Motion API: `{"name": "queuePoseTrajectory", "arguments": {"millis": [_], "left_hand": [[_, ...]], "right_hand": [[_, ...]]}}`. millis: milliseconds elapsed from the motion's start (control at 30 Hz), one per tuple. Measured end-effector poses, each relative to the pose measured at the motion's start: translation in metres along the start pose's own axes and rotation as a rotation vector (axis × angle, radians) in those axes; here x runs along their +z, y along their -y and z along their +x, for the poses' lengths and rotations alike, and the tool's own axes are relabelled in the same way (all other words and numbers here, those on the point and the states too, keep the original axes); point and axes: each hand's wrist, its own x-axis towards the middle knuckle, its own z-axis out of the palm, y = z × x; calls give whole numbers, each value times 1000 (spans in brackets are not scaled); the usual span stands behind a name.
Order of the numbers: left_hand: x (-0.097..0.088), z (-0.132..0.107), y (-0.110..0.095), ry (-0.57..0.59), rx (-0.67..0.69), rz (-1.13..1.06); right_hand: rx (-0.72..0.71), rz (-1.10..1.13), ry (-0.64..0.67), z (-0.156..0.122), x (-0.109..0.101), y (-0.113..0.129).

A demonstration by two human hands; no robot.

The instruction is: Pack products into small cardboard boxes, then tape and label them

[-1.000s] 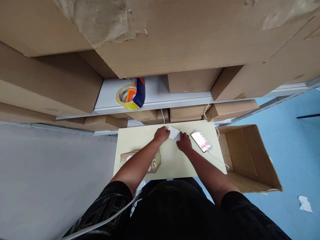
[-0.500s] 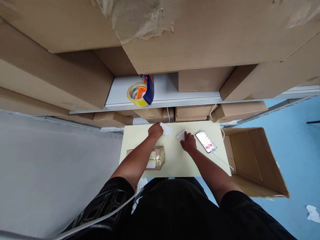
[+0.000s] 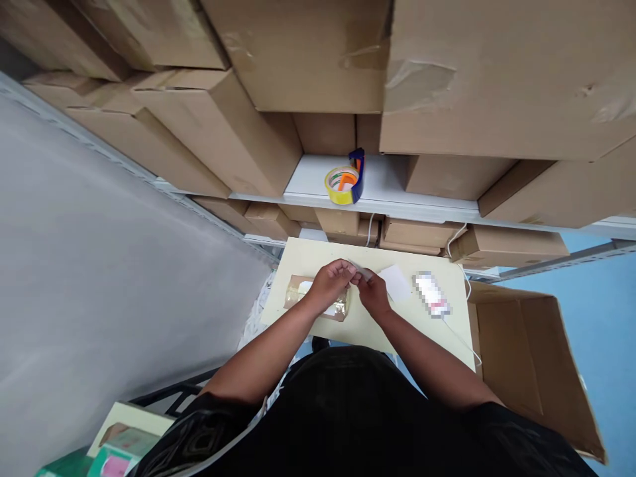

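My left hand [image 3: 330,283] and my right hand [image 3: 373,295] meet above the pale table [image 3: 370,331]. Both sets of fingers are closed on a small piece of paper [image 3: 362,270], seen nearly edge-on and partly hidden by the fingers. Just right of my right hand lies a white sheet of paper [image 3: 396,283]. Under my left hand and wrist sits a small cardboard parcel [image 3: 339,313] with clear tape and a white label, partly covered by the arm. A phone [image 3: 431,293], its screen blurred out, rests farther right with a white cable attached.
A tape dispenser [image 3: 345,185] with a yellow roll stands on the white shelf [image 3: 392,179] behind the table. Cardboard boxes [image 3: 318,53] fill the shelves above and below. At the right is a large open carton [image 3: 531,351]. A grey wall [image 3: 124,265] borders the left.
My hands were apart, each at a white paper; they have come together at a small piece. One sheet now lies right of my right hand. The view has shifted left.
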Motion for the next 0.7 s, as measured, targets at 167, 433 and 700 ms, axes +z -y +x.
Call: {"name": "queuePoseTrajectory", "arguments": {"millis": [167,433,700], "left_hand": [[-52,-49,-10,-94,110,211],[-131,-94,14,70,39,-35],[-177,-116,33,258,-7,-155]], "right_hand": [[236,500,9,-27,24,51],[309,622,13,-81,88,102],[315,642,-56,-110,137,113]]}}
